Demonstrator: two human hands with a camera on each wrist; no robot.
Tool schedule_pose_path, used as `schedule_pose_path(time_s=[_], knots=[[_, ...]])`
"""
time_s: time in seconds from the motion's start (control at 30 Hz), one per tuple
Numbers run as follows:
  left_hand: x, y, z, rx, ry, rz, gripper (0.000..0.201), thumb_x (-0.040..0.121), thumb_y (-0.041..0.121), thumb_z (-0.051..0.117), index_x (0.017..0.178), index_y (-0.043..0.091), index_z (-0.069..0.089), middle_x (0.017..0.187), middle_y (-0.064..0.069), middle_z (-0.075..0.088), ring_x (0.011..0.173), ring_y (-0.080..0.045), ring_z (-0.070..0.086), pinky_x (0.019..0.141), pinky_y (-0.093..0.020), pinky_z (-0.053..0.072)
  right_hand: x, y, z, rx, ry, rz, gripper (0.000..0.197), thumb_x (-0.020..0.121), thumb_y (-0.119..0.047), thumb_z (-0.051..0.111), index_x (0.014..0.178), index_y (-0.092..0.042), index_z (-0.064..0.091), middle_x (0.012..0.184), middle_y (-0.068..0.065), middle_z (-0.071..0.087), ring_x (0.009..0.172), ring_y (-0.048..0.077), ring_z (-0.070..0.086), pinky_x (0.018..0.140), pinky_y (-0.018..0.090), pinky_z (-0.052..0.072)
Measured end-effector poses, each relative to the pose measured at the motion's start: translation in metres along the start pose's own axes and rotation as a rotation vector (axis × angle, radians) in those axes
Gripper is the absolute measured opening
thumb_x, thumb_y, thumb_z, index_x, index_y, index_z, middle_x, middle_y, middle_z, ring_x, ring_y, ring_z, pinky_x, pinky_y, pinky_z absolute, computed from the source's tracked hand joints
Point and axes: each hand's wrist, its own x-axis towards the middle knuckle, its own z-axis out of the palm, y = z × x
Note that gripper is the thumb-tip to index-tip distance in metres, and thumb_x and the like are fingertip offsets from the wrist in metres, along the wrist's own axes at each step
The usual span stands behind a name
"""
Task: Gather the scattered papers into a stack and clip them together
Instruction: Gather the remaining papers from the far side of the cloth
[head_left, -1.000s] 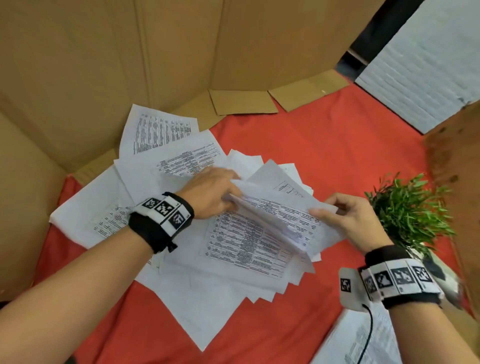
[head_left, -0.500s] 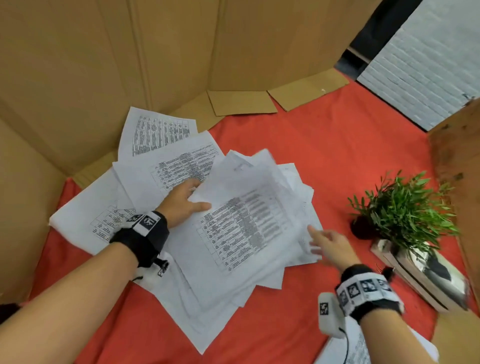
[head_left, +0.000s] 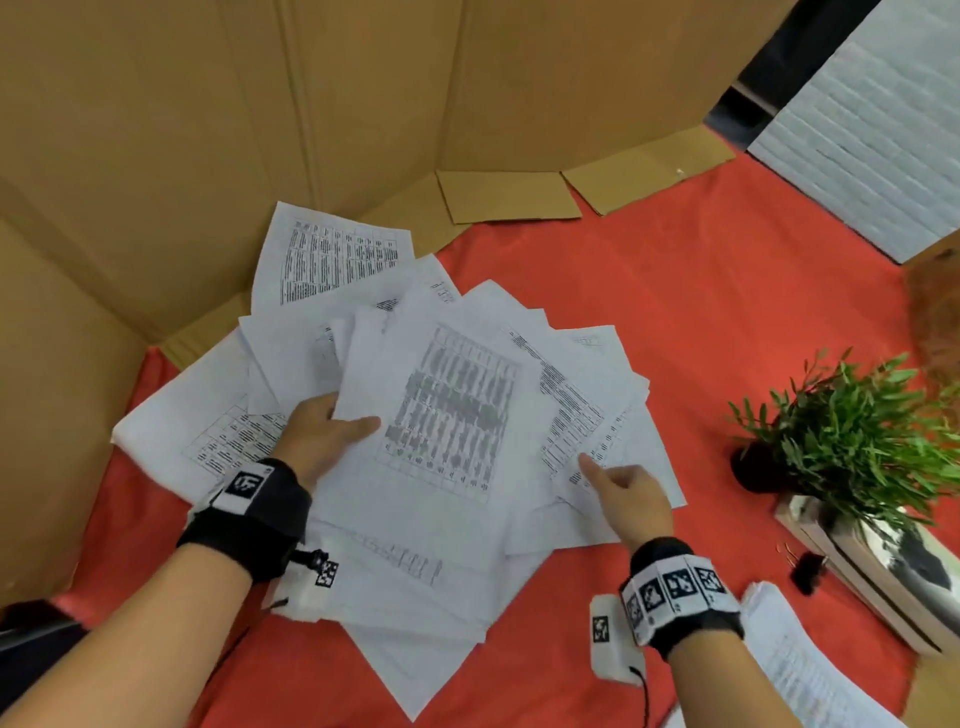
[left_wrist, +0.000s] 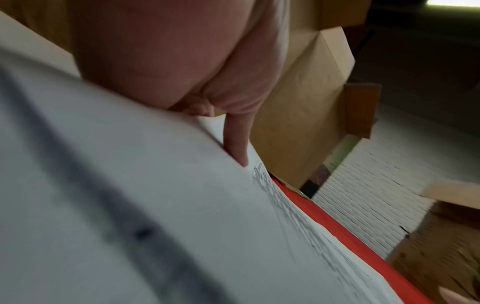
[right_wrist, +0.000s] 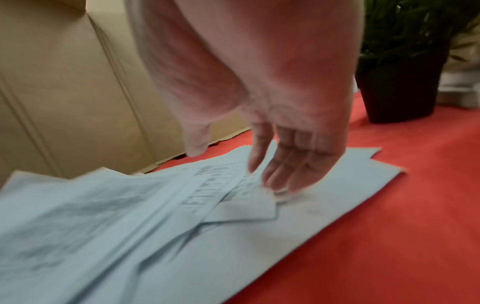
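Several printed white papers (head_left: 452, 415) lie fanned and overlapping on the red cloth (head_left: 675, 312). My left hand (head_left: 343, 426) pinches the left edge of the top sheets, thumb on top and fingers underneath; the left wrist view shows a digit (left_wrist: 239, 144) pressed on the paper (left_wrist: 155, 205). At the pile's right side my right hand (head_left: 597, 470) rests straight fingertips (right_wrist: 272, 181) on the sheets (right_wrist: 182, 216) and holds nothing. A small black clip (head_left: 808, 571) lies on the cloth by the crate, right of my right wrist.
Cardboard walls (head_left: 260, 130) close off the back and left. A potted green plant (head_left: 857, 441) and a wooden crate (head_left: 857, 571) stand at the right. Another paper stack (head_left: 800, 670) lies at the bottom right. Bare red cloth stretches behind the pile.
My right hand let go of the sheaf both hands held, dropped away, then came back onto the pile's right side. The left hand shifted to the sheets' left edge and now pinches them.
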Motion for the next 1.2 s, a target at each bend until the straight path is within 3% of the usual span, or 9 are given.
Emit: schedule_pose_path(time_s=[0.17,0.33,0.43,0.57,0.77,0.97,1.03,1.13,1.2], knots=[[0.011,-0.007,-0.039,-0.036,0.024,-0.007,0.038,0.092,0.01,0.062,0.13,0.015,0.057,0.122,-0.003,0.067,0.111,-0.026,0.063,0.101,-0.046,0.047,0.052,-0.034,-0.023,-0.034,0.223,0.088,0.09,0.073,-0.055,0.078,0.134,0.0,0.042,0.135,0.02,0.053,0.126,0.036,0.051,0.102,0.044,0.043],[0.016,-0.008,-0.055,-0.007,0.111,0.037,0.039,0.093,0.003,0.059,0.127,0.022,0.057,0.117,0.003,0.067,0.107,-0.019,0.063,0.093,-0.036,0.05,0.078,-0.06,-0.012,0.136,0.101,0.403,0.126,0.043,-0.06,0.09,0.139,0.005,0.041,0.123,0.02,0.063,0.104,0.037,0.065,0.09,0.049,0.055],[0.012,-0.007,-0.056,-0.045,0.127,0.043,0.033,0.093,0.009,0.06,0.124,0.022,0.061,0.109,0.009,0.07,0.098,-0.01,0.065,0.076,-0.025,0.049,0.074,-0.063,0.005,0.165,0.039,0.37,0.073,0.059,-0.039,0.091,0.111,0.001,0.06,0.1,0.012,0.066,0.088,0.033,0.065,0.087,0.045,0.054],[0.011,-0.002,-0.055,-0.061,0.048,0.01,0.041,0.084,0.004,0.072,0.121,0.014,0.059,0.11,0.001,0.07,0.097,-0.017,0.067,0.075,-0.028,0.052,0.064,-0.077,0.022,0.17,0.076,0.112,0.05,0.073,-0.016,0.08,0.114,0.003,0.06,0.113,0.023,0.067,0.103,0.04,0.064,0.091,0.047,0.053],[0.007,-0.001,-0.045,0.055,-0.11,0.045,0.054,0.085,-0.012,0.06,0.13,0.016,0.052,0.127,-0.003,0.063,0.118,-0.022,0.059,0.103,-0.045,0.046,0.041,-0.095,-0.009,0.477,-0.141,0.012,0.04,0.08,-0.004,0.075,0.113,0.003,0.052,0.109,0.023,0.066,0.092,0.035,0.068,0.085,0.051,0.057],[-0.01,-0.007,-0.026,0.065,-0.155,0.063,0.05,0.084,-0.012,0.062,0.126,0.016,0.058,0.119,-0.003,0.066,0.11,-0.023,0.062,0.098,-0.04,0.05,-0.022,-0.104,-0.109,-0.05,0.486,-0.549,0.017,0.089,-0.01,0.062,0.101,-0.011,0.073,0.086,0.012,0.072,0.086,0.033,0.066,0.072,0.029,0.04],[-0.017,-0.008,-0.018,0.108,-0.162,0.073,0.046,0.086,-0.008,0.063,0.126,0.013,0.06,0.118,-0.004,0.066,0.107,-0.022,0.063,0.095,-0.035,0.05,-0.046,-0.101,-0.143,0.13,0.482,-0.643,0.019,0.086,-0.01,0.063,0.095,-0.025,0.073,0.078,-0.007,0.071,0.079,0.023,0.065,0.074,0.03,0.046],[-0.022,-0.011,-0.005,0.168,-0.179,0.093,0.036,0.088,-0.001,0.064,0.122,0.013,0.064,0.115,-0.005,0.068,0.106,-0.024,0.066,0.098,-0.036,0.049,-0.067,-0.084,-0.182,0.279,0.352,-0.621,0.032,0.082,-0.049,0.072,0.098,-0.021,0.071,0.092,-0.002,0.072,0.084,0.014,0.067,0.079,0.028,0.056],[-0.022,-0.012,0.003,0.232,-0.187,0.09,0.029,0.091,0.003,0.062,0.119,0.007,0.066,0.114,-0.007,0.069,0.102,-0.024,0.066,0.094,-0.032,0.049,-0.075,-0.076,-0.192,0.385,0.264,-0.588,0.025,0.087,-0.04,0.07,0.103,-0.021,0.072,0.097,-0.003,0.075,0.084,0.01,0.069,0.077,0.025,0.057]])
